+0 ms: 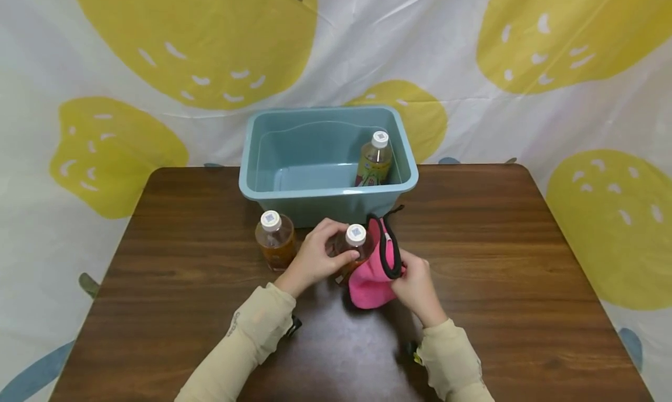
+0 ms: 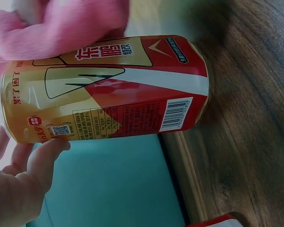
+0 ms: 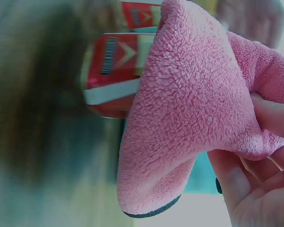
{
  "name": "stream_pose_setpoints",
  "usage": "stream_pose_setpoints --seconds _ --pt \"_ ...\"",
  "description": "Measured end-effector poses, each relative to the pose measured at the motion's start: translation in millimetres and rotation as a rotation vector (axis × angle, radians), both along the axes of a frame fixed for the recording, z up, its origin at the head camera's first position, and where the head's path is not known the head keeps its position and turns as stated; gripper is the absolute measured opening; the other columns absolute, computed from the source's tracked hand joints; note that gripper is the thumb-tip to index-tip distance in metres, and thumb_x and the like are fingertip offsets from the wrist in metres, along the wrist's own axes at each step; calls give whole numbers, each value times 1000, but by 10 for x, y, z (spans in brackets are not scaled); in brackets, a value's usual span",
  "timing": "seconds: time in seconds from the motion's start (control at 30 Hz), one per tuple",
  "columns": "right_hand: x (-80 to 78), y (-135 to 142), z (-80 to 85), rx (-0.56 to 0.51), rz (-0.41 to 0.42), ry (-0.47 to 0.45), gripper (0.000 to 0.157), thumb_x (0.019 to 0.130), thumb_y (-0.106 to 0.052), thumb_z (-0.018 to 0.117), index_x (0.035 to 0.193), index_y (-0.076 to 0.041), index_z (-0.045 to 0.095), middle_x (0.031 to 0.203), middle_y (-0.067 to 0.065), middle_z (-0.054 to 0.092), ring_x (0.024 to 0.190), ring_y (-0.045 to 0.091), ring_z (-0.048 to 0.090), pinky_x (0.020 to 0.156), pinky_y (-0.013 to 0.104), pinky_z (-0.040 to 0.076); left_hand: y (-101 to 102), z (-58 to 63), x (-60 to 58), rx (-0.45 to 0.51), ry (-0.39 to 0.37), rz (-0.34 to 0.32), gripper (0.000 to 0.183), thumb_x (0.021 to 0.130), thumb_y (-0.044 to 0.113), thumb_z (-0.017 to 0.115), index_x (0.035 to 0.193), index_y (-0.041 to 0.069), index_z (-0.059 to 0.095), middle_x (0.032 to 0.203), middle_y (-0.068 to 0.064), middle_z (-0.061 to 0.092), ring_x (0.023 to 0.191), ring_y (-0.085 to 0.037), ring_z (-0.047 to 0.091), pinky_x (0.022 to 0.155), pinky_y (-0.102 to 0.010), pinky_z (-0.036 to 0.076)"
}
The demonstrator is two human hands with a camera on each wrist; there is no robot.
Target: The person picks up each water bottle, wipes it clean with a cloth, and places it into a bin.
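My left hand [image 1: 317,255] grips a bottle [image 1: 356,236] with a white cap by its upper part, thumb and fingers on either side. In the left wrist view this bottle [image 2: 132,90] shows a red and gold label with a barcode. My right hand [image 1: 418,288] pinches a pink fleece cloth [image 1: 369,288] edged in black. The cloth [image 3: 194,90] covers part of the bottle [image 3: 116,75] in the right wrist view and lies against its side in the left wrist view. Left of my left hand stands another white-capped bottle [image 1: 277,241] with amber drink.
A blue-green plastic bin [image 1: 294,192] stands at the back of the brown wooden table [image 1: 499,262]. Inside it, at the right, leans a bottle [image 1: 374,164] with a green and yellow label. Behind hangs a lemon-patterned curtain [image 1: 399,34].
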State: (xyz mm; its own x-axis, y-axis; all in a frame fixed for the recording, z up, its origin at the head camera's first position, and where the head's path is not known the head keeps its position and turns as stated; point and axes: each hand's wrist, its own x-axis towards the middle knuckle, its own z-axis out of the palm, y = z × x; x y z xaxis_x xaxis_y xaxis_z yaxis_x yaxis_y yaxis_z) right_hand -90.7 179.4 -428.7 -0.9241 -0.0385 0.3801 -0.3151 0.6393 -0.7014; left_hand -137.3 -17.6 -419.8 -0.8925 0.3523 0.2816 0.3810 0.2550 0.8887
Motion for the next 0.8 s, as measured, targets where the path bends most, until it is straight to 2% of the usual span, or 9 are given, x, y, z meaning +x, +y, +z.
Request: stream_pose_setpoints --seconds 0.17,0.3,0.37,0.43,0.57,0.67,0.8 --pt "53 40 166 -17 6 62 19 61 13 63 68 -5 59 57 0 52 52 5 37 47 18 35 17 47 15 14 -24 -20 39 70 6 76 104 -4 61 99 -15 53 90 -27 54 79 -40 49" --pt "73 122 208 28 9 99 19 60 12 64 69 -4 61 61 3 57 54 6 40 48 18 37 -2 229 95 21 -30 -27 36 71 0 74 102 -8 59 97 -18 52 89 -31 54 79 -41 49" --pt "84 190 219 58 6 99 20 59 13 64 68 -4 60 60 2 56 54 6 39 48 19 36 -5 239 103 21 -29 -26 36 71 1 74 103 -8 59 97 -18 52 90 -31 54 80 -41 49" --pt "94 271 222 98 -2 81 21 60 14 64 67 -5 58 59 1 53 54 8 39 48 21 36 -7 187 83 19 -27 -25 36 71 3 75 103 -6 60 98 -16 52 91 -28 54 81 -39 49" --pt "109 471 212 224 -7 22 21 62 12 65 72 -6 61 65 3 59 59 13 49 54 30 42 -10 22 12 35 -39 -30 39 71 8 76 106 -1 61 101 -12 52 93 -23 54 82 -35 49" --pt "128 623 212 335 -18 -40 22 64 8 66 80 -6 64 71 5 63 62 17 54 56 37 44 -19 -15 -2 41 -36 -31 39 71 9 77 106 0 61 100 -10 52 93 -19 54 81 -30 49" --pt "156 796 224 478 -51 -114 22 66 7 65 83 -8 63 70 6 61 61 25 57 50 41 41 -20 -17 -4 27 -28 -32 38 72 10 76 106 2 61 100 -8 52 92 -17 53 80 -28 49"
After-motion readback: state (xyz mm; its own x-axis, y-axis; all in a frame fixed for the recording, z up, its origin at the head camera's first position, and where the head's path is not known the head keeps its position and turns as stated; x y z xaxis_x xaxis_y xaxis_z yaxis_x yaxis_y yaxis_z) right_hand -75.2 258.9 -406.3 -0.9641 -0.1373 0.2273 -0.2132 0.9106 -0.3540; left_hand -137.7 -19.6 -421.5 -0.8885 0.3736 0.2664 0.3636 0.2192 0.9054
